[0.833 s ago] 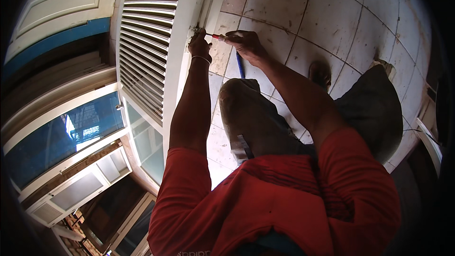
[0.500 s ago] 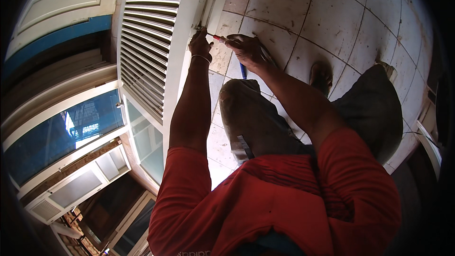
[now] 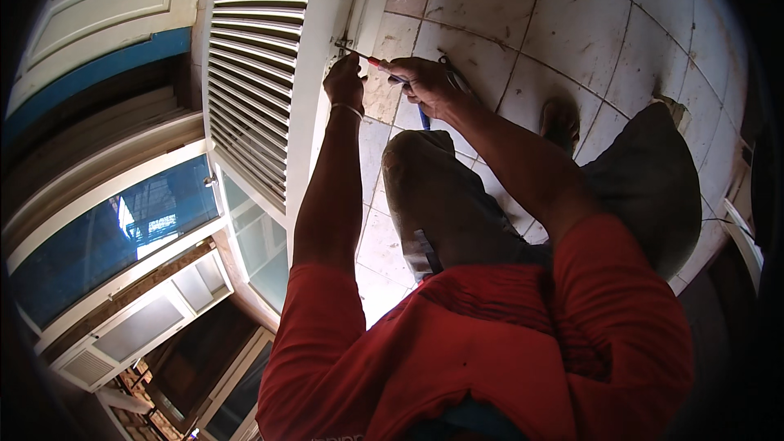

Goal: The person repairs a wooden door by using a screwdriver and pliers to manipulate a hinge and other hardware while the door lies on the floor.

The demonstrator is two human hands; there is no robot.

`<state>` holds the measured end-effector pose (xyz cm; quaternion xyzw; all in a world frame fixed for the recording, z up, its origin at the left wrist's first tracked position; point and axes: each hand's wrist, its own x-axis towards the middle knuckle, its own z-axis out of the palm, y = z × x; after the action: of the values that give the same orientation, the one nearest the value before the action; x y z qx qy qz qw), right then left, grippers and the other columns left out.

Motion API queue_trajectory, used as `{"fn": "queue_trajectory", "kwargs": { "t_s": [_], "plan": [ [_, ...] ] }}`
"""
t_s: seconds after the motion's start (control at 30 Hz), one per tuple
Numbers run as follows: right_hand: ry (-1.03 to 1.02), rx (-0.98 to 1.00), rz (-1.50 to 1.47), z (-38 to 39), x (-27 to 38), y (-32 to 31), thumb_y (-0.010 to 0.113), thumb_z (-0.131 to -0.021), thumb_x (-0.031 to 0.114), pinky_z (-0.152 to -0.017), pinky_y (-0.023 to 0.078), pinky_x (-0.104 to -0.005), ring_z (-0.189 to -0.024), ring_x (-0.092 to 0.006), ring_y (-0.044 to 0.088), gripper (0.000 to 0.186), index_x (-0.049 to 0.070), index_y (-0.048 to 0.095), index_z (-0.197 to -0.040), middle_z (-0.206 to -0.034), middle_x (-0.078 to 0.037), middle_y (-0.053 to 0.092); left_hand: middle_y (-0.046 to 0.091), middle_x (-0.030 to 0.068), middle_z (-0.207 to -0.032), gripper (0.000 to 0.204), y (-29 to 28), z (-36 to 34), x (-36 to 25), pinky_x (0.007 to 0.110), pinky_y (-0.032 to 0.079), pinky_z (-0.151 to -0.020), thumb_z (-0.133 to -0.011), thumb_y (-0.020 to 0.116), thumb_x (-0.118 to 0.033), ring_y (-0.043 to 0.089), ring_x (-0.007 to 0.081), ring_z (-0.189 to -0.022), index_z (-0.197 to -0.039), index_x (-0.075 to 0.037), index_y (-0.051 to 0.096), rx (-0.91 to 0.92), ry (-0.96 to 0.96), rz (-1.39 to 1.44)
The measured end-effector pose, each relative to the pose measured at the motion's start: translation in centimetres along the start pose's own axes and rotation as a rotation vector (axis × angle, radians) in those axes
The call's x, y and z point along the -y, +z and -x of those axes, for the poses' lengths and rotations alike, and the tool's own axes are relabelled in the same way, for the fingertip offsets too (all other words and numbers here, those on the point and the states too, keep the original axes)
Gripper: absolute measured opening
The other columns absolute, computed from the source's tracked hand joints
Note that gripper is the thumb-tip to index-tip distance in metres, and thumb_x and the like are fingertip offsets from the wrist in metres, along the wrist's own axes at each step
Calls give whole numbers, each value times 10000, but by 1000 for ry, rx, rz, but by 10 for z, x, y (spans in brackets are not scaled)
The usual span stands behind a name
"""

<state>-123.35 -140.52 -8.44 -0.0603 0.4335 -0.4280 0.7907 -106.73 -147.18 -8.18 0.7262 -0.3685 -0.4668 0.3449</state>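
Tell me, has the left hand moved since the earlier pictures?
Yes, slightly: the left hand is nearer the person's body, judged against the white louvred door.

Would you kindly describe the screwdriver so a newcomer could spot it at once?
Find the big white louvred panel at upper left and follow its right edge to the left hand. The screwdriver juts from the right hand toward that edge; its red section sets it apart from the blue object nearby.

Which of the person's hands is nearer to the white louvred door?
Left. The left hand is right at the edge of the louvred door; the right hand is farther out to the right, holding a red-handled tool.
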Motion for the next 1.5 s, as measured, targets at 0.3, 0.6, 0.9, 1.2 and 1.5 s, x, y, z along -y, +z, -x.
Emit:
{"fn": "queue_trajectory", "kwargs": {
  "t_s": [0.3, 0.6, 0.9, 1.2, 1.5],
  "plan": [
    [-117, -52, 298, 4, 13, -1, 747, -815, 418, -583, 489, -267, -656, -116, 623, 436, 49, 660, -1030, -776, -58, 678, 640, 162, -1114, 440, -181, 48, 53, 428, 447, -951, -788, 762, -284, 573, 316, -1099, -1132, -39, 635, -516, 461, -919],
    [-998, -61, 1194, 21, -32, 5, 617, -865, 230, -690, 538, -419, -750, -310, 678, 244, 141, 626, -1092, -878, -151, 690, 584, 199, -1302, 678, -235, 50, 68, 362, 440, -1002, -810, 761, -376, 568, 305, -1186, -1336, -14, 533, -273, -64, -713],
    [-978, -273, 899, 1, -47, 12, 665, -850, 216, -619, 549, -349, -709, -261, 679, 239, 131, 637, -1072, -850, -79, 681, 609, 115, -1289, 757, -225, 62, 44, 313, 453, -973, -762, 829, -293, 584, 210, -1147, -1414, -132, 479, -134, -212, -544],
    [-1332, -453, 1103, -4, -46, 8, 681, -840, 246, -585, 564, -387, -648, -296, 678, 186, 136, 638, -985, -878, -119, 686, 598, 116, -1303, 820, -225, 58, 45, 307, 441, -986, -745, 840, -317, 578, 208, -1152, -1439, -140, 440, -93, -179, -565],
    [-1361, -323, 1132, 2, -41, -1, 674, -839, 139, -589, 566, -334, -692, -241, 679, 101, 136, 650, -937, -988, -70, 658, 585, 114, -1309, 818, -225, 56, 50, 377, 489, -830, -752, 810, -409, 582, 240, -1130, -1447, -230, 418, -64, -171, -611]
  ]
}}
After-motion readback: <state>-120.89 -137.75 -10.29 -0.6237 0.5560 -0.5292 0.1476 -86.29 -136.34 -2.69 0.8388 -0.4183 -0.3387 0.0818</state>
